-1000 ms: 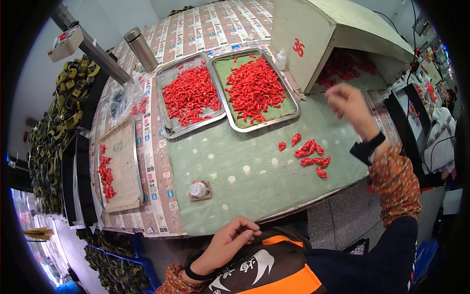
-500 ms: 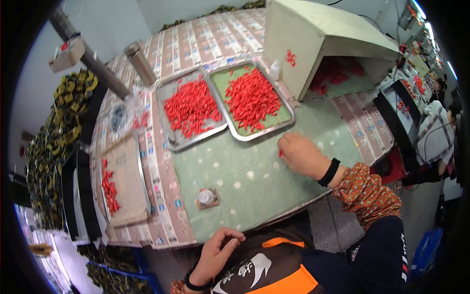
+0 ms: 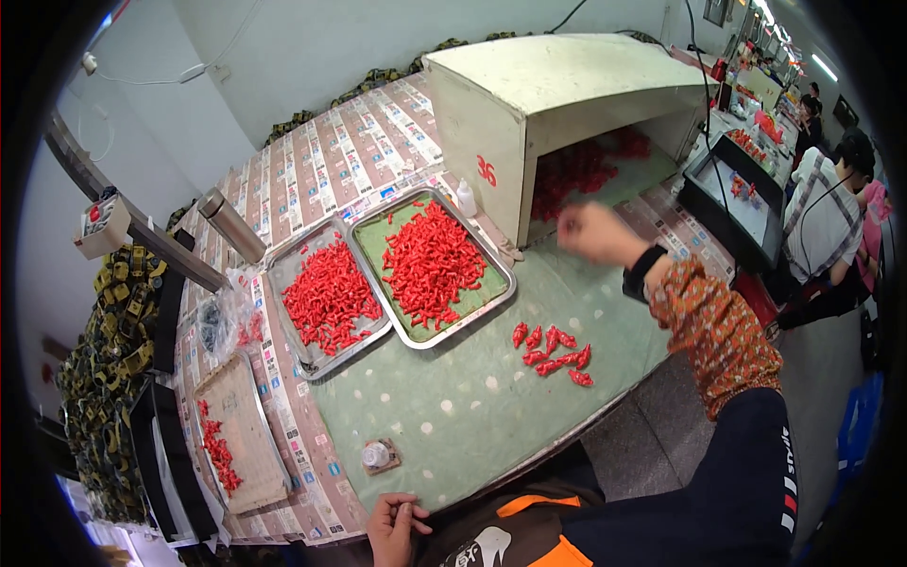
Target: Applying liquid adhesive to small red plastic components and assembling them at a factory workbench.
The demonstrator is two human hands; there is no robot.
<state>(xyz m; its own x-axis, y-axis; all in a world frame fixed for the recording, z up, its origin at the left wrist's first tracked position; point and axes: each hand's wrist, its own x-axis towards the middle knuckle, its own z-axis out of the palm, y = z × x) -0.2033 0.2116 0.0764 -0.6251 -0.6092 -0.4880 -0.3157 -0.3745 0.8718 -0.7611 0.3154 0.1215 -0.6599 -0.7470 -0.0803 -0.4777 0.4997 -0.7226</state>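
My right hand [image 3: 597,234] reaches over the green mat [image 3: 444,397] just in front of the white box's opening. Motion blurs its fingers, so I cannot make out whether anything is in them. Below it on the mat lies a loose group of small red pieces [image 3: 553,357], with several spread out singly. My left hand [image 3: 395,525] rests by the table's near edge with loosely bent fingers and nothing visible in it. Nearest to it is a small round whitish thing on a brown square base [image 3: 380,456].
Two metal trays [image 3: 501,300] of red pieces stand mid-table beside a white box [image 3: 482,123], which has more red pieces inside. On the left are a shallow tray [image 3: 248,444], a steel flask [image 3: 231,227] and a plastic bag [image 3: 222,326]. A black bin [image 3: 732,194] and other people are at right.
My right hand has left the mat's near part and gone up to the box opening. The group of red pieces now shows on the mat. The whole view has shifted.
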